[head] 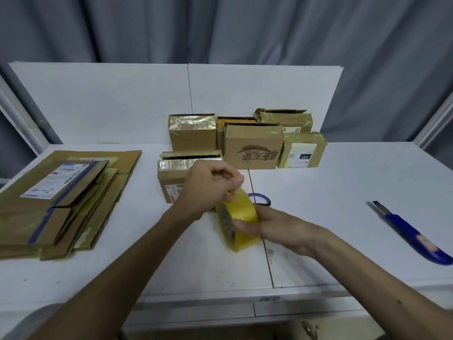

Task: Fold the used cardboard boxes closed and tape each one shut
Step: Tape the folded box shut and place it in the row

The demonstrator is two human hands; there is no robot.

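A roll of yellow packing tape (241,217) is held upright above the white table (343,182). My right hand (277,227) grips the roll from the right side, thumb across its front. My left hand (210,185) pinches the tape's loose end at the top of the roll. Just behind my left hand stands a small cardboard box (171,175) with shiny tape on its top. Behind it several more small boxes are grouped, one with a printed dark logo (253,146), one with a white label (302,149).
Flattened cardboard pieces (61,200) are stacked at the left of the table. A blue utility knife (411,235) lies at the right. A blue ring (261,198) peeks out behind the tape roll. White panels (122,101) stand along the back edge.
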